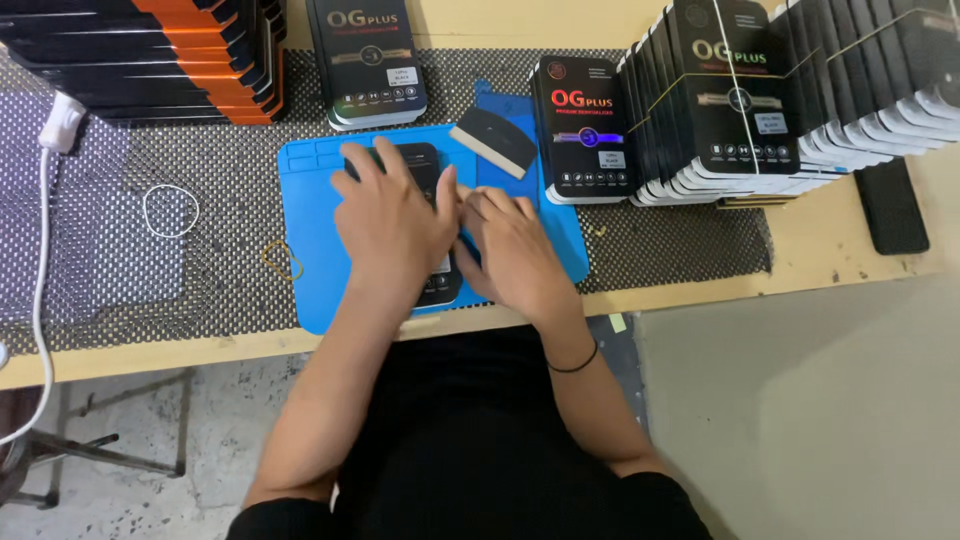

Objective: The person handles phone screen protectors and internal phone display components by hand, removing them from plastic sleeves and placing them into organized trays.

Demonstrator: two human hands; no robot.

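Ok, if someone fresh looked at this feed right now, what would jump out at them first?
Most likely the two hands at centre: the left hand lies flat over a dark phone on the blue mat, with the right hand pressed against its right edge. Next, the long row of black boxes leaning along the table's upper right, and a dark squeegee lying on the mat just behind the hands.

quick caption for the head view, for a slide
Both hands, left hand and right hand, press a dark phone on a blue mat.
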